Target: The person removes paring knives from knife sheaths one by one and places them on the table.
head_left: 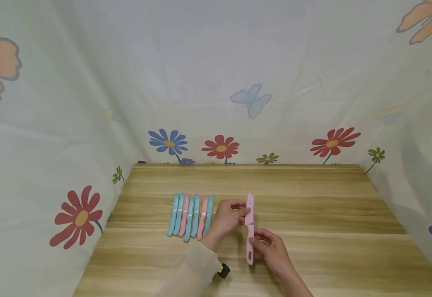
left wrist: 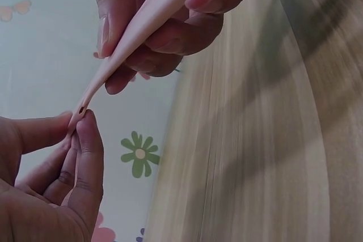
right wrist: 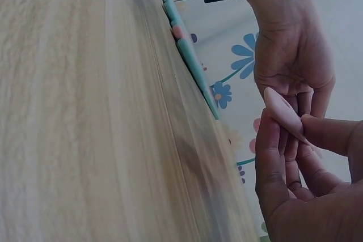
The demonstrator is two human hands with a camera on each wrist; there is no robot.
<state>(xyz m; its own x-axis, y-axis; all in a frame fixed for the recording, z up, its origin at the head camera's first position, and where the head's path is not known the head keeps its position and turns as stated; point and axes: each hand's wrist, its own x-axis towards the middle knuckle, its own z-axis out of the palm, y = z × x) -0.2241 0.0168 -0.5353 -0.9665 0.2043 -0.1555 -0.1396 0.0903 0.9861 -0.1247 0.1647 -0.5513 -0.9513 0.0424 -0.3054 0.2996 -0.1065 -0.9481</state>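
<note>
A pink knife (head_left: 250,243) is held upright in the head view, its slotted pink sheath (head_left: 250,202) pointing to the back. My left hand (head_left: 228,216) pinches the sheath between thumb and fingers. Lower down, my right hand (head_left: 273,249) grips the handle, thumb on its near face. The left wrist view shows the knife (left wrist: 150,21) edge-on between both hands, with a small dark slit near the left fingertips. From the right wrist, the handle end (right wrist: 281,109) shows between the right thumb and fingers. No bare blade is seen.
Left of my hands, several teal and pink knives (head_left: 174,214) lie side by side in a row on the wood-grain table (head_left: 312,198). A black strap piece (head_left: 224,270) is at my left sleeve. Flower-printed curtains (head_left: 201,103) stand behind and at both sides.
</note>
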